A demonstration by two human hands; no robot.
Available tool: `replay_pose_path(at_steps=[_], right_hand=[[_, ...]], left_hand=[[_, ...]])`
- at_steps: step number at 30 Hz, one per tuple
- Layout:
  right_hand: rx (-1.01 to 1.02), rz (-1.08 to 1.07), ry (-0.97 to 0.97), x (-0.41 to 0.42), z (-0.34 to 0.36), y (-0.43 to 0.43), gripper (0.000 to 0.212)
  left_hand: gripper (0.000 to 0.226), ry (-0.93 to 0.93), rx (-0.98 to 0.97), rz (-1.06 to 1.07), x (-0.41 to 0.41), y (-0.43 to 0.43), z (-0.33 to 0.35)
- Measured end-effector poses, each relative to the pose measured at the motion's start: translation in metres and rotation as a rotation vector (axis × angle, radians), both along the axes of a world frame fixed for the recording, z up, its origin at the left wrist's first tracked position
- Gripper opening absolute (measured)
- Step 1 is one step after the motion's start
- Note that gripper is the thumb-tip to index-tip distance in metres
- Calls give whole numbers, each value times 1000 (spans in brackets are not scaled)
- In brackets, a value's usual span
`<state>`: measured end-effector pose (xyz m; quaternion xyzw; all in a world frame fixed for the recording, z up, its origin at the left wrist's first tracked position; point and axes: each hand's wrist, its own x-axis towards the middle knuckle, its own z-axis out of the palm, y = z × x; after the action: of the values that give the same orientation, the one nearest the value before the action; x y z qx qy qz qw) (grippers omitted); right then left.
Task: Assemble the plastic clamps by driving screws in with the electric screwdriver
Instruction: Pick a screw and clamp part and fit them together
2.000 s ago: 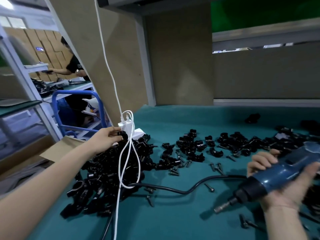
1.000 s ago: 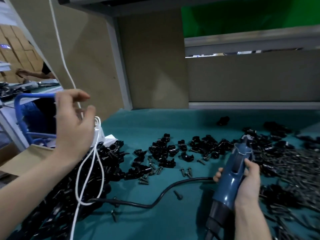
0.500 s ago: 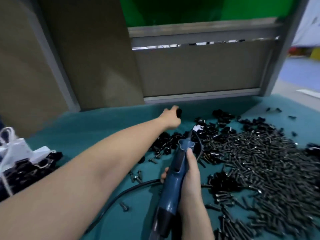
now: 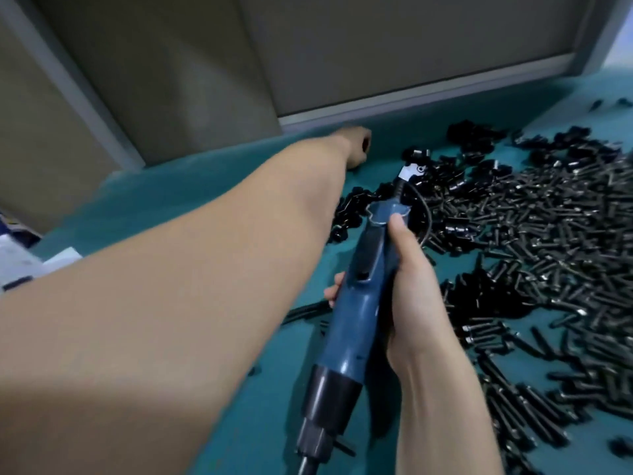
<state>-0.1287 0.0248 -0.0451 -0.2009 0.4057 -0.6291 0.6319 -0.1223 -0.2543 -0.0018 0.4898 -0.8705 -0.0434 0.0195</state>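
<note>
Teal table [image 4: 212, 180], beige panels [image 4: 394, 46] behind, screws [image 4: 548, 234] strewn

Right hand [image 4: 412, 296] grips electric screwdriver [image 4: 356, 303]; left hand [image 4: 352, 149] holds black part [image 4: 365, 144].

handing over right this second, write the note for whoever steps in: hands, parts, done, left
Left hand: stretched across the teal mat to the back panel, fingers curled on a small black part, probably a clamp piece.
Right hand: grips the electric screwdriver, bit end pointing back toward the body.
Screws: big loose pile on the right. Clamp parts: scattered behind it.
Done: no finished clamp can be made out.
Left: bring the part in, seat a screw, drive it.
</note>
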Motion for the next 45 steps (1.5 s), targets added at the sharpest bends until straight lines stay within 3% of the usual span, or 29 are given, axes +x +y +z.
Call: replay_pose_path(at_steps=[2, 4, 6, 9, 13, 16, 21, 24, 28, 31, 36, 39, 41, 44, 45], right_hand=[[9, -4, 45, 3, -5, -4, 60], [25, -94, 90, 8, 0, -3, 57], [62, -172, 166, 8, -3, -7, 59], [57, -218, 215, 11, -2, -7, 74], [60, -333, 358, 17, -2, -9, 58], [108, -413, 519, 19, -2, -7, 47], [174, -433, 814, 21, 4, -2, 48], [232, -425, 924, 19, 7, 1, 49], [243, -409, 965, 12, 13, 4, 48], [247, -350, 996, 2, 32, 10, 47], [-52, -477, 894, -30, 95, 33, 7], [-48, -510, 1055, -63, 114, 22, 5], [84, -356, 1331, -85, 100, 8, 11], [398, 115, 1688, -113, 53, 7, 58], [455, 179, 1751, -119, 40, 10, 64]], left_hand=[[4, 40, 25, 13, 10, -1, -4], [9, 270, 112, 66, 17, 6, -2], [23, 572, 191, 137, 22, 22, 7], [12, 1158, 408, 215, 38, 63, 24], [14, 1681, 638, 252, 75, 138, 40], [7, 1933, 769, 232, 105, 194, 32], [1, 2075, 807, 354, 154, 276, -6], [20, 2108, 805, 412, 172, 302, -25], [28, 2069, 849, 405, 173, 311, -30], [21, 2063, 905, 396, 173, 311, -31], [24, 2022, 1000, 349, 179, 307, -34], [28, 2047, 999, 351, 177, 304, -35], [24, 2053, 991, 346, 178, 305, -36], [18, 2065, 1013, 326, 179, 306, -37], [16, 2076, 1031, 313, 180, 306, -38]])
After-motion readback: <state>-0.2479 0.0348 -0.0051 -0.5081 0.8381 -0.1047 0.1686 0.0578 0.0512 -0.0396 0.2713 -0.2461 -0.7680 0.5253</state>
